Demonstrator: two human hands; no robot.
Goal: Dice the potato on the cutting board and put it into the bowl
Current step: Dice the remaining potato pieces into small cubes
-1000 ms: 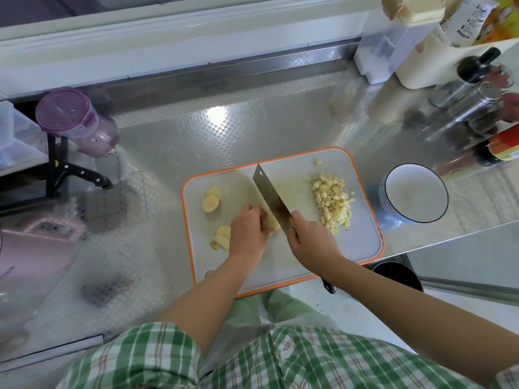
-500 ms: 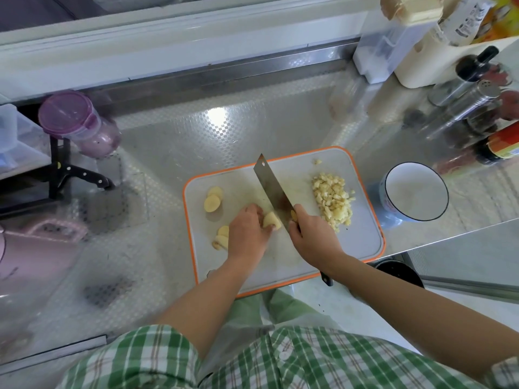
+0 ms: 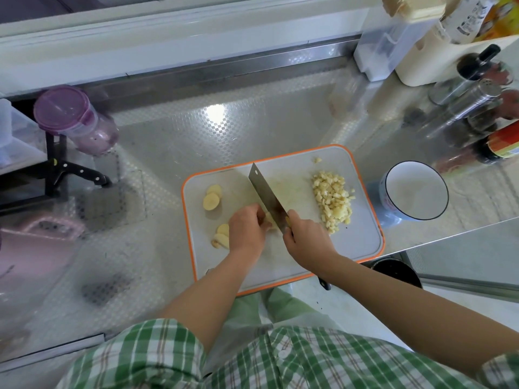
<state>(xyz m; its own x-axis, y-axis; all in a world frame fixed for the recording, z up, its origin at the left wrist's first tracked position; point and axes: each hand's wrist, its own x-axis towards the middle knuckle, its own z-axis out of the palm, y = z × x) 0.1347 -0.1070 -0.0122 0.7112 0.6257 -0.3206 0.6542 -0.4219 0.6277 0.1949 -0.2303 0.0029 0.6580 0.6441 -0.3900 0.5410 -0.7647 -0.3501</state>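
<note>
Knife (image 3: 266,195) down on the board (image 3: 362,242), and we're mid-cut. The right hand (image 3: 307,237) is wrapped tight round the handle, choked up by the blade's heel. The left hand (image 3: 247,228) is curled over a potato piece (image 3: 270,220), fingertips pinning it right against the flat of the blade. We can barely see the piece; the hand and the steel hide most of it.

Where's the potato? It's in three lots. The dice (image 3: 332,200) are heaped on the board's right side. The slices (image 3: 211,200) wait uncut on the left, with a few more just beside the left wrist. The bowl (image 3: 379,203) stands off the board's right edge, with nothing in it as far as we can tell.

Now the danger, and it's those left fingers. They sit touching the blade, so if the wet piece skids or the knuckles uncurl, the next stroke finds skin. We reckon the piece is small now, which leaves little to hold.

Second worry is the board. Its near edge lies right at the counter's (image 3: 252,130) lip, so a hard chop could shove it off the edge.

Third is the transfer. The dice are loose and close to the rim, and one stray bit already lies apart at the far edge. A careless sweep could send cubes onto the counter short of the bowl.
</note>
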